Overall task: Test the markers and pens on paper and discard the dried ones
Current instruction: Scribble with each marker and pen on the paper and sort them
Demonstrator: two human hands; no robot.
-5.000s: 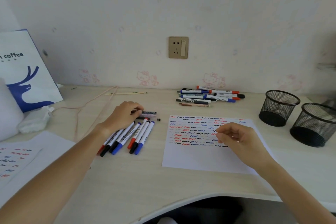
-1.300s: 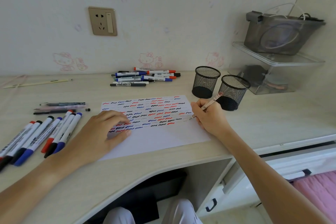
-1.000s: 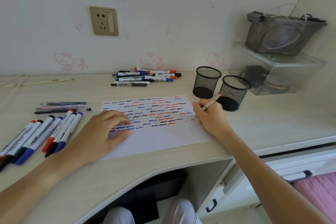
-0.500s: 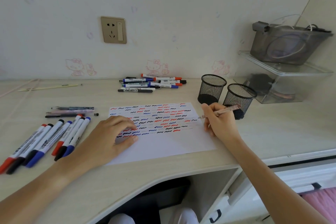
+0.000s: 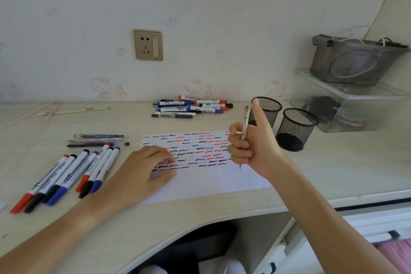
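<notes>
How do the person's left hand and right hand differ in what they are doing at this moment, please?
The left hand lies on the paper, fingers loosely spread, holding nothing; the right hand is raised above the paper's right side. The right hand's fingers are curled round a slim pen, thumb stuck up; the left hand only presses. The pen stands nearly upright, tip down, off the paper. Both hands are bare and over the same desk.
</notes>
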